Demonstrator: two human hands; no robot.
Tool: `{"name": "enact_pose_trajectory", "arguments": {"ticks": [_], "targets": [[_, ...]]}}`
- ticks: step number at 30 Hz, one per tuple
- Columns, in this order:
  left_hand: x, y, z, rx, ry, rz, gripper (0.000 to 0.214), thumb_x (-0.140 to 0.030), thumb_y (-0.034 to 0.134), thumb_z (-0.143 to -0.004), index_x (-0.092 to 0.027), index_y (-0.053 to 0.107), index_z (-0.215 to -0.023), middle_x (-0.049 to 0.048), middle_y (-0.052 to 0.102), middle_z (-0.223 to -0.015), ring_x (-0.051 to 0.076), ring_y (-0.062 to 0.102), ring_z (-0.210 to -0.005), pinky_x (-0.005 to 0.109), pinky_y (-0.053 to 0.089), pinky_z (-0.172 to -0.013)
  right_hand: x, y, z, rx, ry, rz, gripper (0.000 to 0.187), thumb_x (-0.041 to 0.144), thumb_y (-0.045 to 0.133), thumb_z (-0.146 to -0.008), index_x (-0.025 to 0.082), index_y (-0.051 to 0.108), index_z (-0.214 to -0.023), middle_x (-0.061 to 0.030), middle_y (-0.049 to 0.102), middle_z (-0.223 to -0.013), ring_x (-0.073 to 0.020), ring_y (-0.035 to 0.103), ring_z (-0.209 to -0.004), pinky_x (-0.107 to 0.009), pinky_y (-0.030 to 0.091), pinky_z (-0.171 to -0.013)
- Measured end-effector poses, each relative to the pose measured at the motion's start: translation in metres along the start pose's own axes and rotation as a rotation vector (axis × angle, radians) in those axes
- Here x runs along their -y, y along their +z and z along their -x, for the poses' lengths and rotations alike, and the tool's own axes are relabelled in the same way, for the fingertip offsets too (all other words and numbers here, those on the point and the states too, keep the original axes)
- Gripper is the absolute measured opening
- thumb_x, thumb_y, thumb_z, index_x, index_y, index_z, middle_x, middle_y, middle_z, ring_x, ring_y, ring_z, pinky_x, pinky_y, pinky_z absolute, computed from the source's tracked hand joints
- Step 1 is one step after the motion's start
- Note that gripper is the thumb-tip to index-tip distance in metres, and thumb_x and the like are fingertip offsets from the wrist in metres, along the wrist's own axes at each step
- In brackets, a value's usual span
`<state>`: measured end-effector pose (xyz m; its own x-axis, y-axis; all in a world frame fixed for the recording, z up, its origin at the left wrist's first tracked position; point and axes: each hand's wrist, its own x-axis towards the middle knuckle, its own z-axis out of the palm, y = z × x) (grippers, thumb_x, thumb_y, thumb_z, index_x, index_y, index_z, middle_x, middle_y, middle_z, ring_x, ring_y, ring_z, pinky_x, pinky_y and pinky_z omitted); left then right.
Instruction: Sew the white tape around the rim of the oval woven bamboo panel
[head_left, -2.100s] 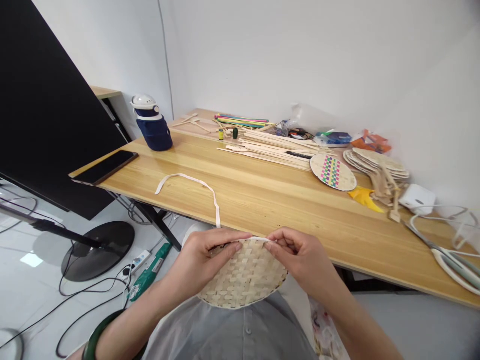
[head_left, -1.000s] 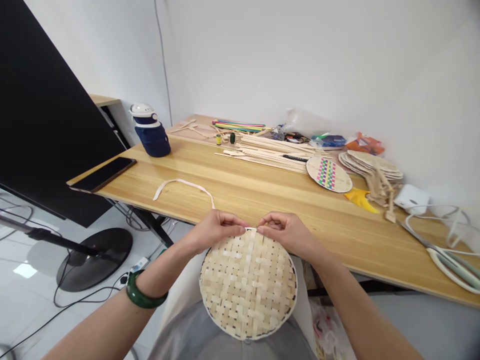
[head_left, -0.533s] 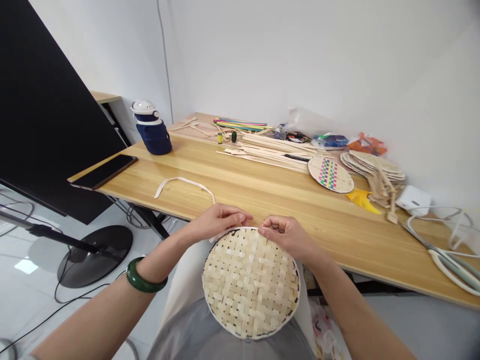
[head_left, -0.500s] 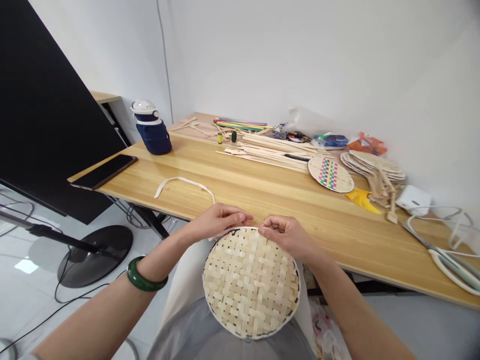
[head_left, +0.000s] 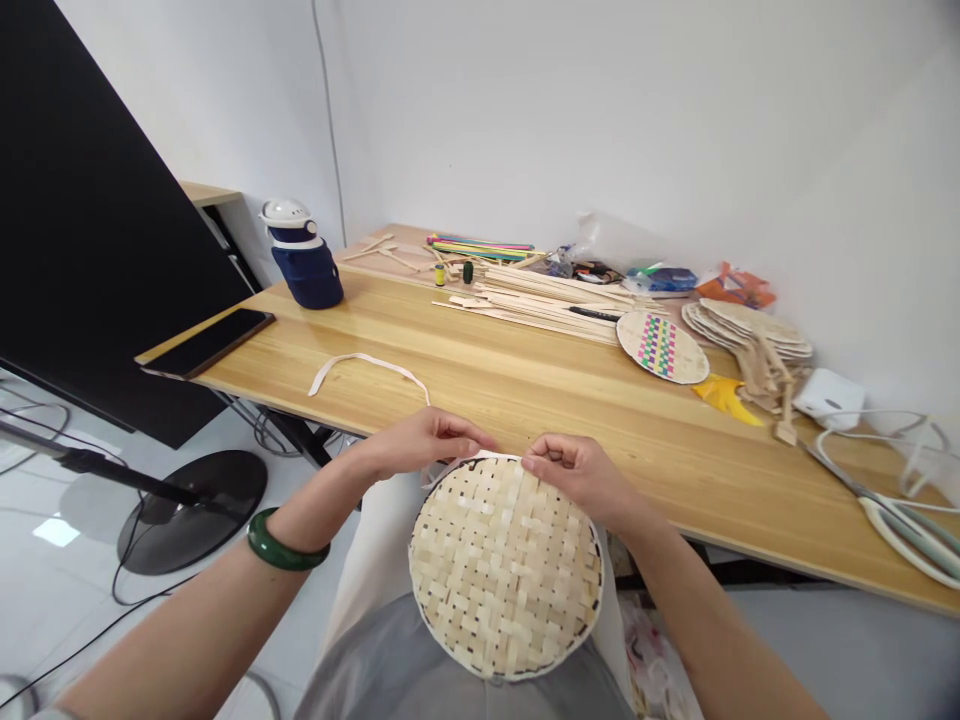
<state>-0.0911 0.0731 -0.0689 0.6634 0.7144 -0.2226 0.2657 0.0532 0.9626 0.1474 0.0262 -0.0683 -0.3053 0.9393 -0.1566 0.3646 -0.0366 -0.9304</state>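
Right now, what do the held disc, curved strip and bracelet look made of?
Held disc: probably bamboo, matte, from its flat, interlaced tan slats. Curved strip: likely matte fabric tape, softly bent. Bracelet: perhaps polished stone or glass, showing glossy highlights.

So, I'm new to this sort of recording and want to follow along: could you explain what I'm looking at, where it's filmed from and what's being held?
There's no machine here: a person works with two bare hands. The view comes from a camera worn on their head, looking forward and down.

The right hand pinches the upper rim of a round woven disc above the lap. The left hand is at the rim's upper left; its exact grip is hard to see. A pale strip runs from the table toward that hand.

Also on the table are a phone, a blue bottle, thin wooden strips, a disc with coloured squares and scissors.
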Motion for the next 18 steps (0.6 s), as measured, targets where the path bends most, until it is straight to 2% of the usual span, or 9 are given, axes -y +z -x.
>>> {"name": "enact_pose_trajectory", "arguments": {"ticks": [3,7,13,18], "targets": [[-0.002,0.004,-0.002,-0.085,-0.031,0.027,0.030,-0.032,0.064,-0.082,-0.017,0.076,-0.104,0.0029,0.072,-0.080,0.015,0.059,-0.074,0.025,0.044,-0.069,-0.002,0.000,-0.001,0.000,-0.002,-0.007,0.030,0.046,0.063,-0.077,0.016,0.061,-0.071,0.0017,0.054,-0.065,-0.0115,0.046,-0.060,-0.025,0.033,-0.056],[-0.004,0.006,0.000,-0.105,0.002,0.079,0.028,-0.030,0.060,-0.084,-0.017,0.076,-0.103,0.0004,0.065,-0.069,0.014,0.055,-0.069,0.024,0.041,-0.067,-0.003,0.000,-0.001,-0.010,-0.002,-0.010,0.029,0.045,0.062,-0.077,0.016,0.061,-0.071,0.0022,0.053,-0.064,-0.0110,0.044,-0.059,-0.025,0.032,-0.056],[0.000,0.004,0.003,-0.093,-0.030,0.032,0.037,-0.032,0.064,-0.081,-0.019,0.072,-0.114,0.0006,0.066,-0.073,0.013,0.054,-0.067,0.023,0.039,-0.061,0.000,0.001,-0.001,-0.021,0.000,-0.012,0.029,0.045,0.062,-0.076,0.017,0.059,-0.069,0.0028,0.051,-0.063,-0.0110,0.043,-0.059,-0.025,0.032,-0.056],[0.008,0.005,0.001,-0.125,-0.036,0.018,0.039,-0.036,0.068,-0.077,-0.020,0.073,-0.113,0.0016,0.071,-0.074,0.015,0.059,-0.066,0.024,0.043,-0.060,0.003,0.002,-0.001,-0.022,0.006,-0.003,0.029,0.045,0.062,-0.076,0.017,0.059,-0.069,0.0025,0.051,-0.063,-0.0110,0.043,-0.058,-0.025,0.032,-0.056]]}}
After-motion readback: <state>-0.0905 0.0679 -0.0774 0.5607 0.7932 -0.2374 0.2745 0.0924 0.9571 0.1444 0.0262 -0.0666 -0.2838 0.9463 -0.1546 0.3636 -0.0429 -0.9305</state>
